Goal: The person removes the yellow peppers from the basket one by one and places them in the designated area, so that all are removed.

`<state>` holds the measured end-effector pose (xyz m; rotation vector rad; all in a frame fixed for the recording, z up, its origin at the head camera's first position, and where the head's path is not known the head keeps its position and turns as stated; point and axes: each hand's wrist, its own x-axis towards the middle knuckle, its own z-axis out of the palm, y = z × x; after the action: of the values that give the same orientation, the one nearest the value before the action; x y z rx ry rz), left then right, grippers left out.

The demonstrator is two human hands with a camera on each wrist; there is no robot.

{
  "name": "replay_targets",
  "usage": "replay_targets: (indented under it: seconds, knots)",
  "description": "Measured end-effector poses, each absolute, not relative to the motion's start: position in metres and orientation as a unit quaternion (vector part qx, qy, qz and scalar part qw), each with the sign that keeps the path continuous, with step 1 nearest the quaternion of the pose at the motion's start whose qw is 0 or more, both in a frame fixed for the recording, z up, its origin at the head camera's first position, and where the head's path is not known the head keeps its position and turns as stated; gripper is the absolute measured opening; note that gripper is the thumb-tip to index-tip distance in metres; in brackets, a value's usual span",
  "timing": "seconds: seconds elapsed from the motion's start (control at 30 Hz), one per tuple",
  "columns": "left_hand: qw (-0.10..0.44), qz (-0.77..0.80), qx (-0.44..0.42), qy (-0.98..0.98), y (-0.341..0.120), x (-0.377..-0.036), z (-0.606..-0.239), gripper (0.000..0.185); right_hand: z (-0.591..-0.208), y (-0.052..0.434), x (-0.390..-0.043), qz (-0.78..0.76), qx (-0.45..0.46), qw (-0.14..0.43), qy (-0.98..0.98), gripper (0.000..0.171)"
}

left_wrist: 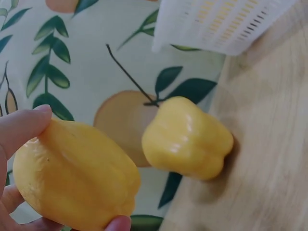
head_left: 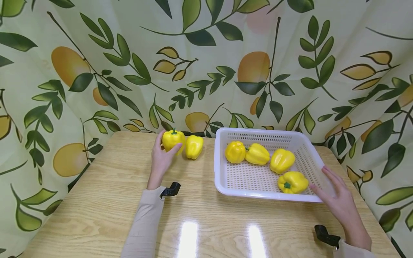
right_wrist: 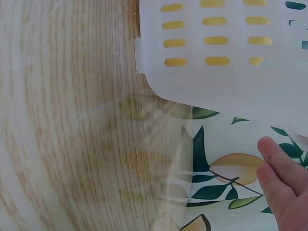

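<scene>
Left hand (head_left: 160,160) gripping yellow pepper (head_left: 172,139), right hand (head_left: 338,202) fingers spread, touching white basket (head_left: 317,163) corner

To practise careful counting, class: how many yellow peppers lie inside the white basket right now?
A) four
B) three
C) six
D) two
A: four yellow peppers lie in the white basket, while the left hand grips a fifth on the table beside a sixth.
</scene>
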<state>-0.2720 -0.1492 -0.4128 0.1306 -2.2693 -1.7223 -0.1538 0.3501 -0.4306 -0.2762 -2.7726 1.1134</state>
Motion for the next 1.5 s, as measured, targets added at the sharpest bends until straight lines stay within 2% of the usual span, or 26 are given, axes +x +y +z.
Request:
replay_targets:
  seconds: [0.5,1.07,1.27,1.5]
  knots:
    - [0.138,-0.585,0.059,-0.797,-0.158,-0.295,-0.436,0.066,-0.429,0.35,-0.154,0.371,-0.093,0.07,-0.921,0.083]
    - [0.09,-0.524,0.055,-0.845,-0.165,-0.31,-0.436,0.072,-0.432,0.35,-0.155,0.369,-0.093,0.071,-0.922,0.083]
    - [0.054,-0.519,0.07,-0.85,-0.167,-0.315,-0.437,0.074,-0.432,0.35,-0.154,0.366,-0.095,0.07,-0.923,0.083]
    - [0.041,-0.508,0.084,-0.856,-0.167,-0.317,-0.438,0.078,-0.431,0.351,-0.155,0.367,-0.095,0.07,-0.923,0.083]
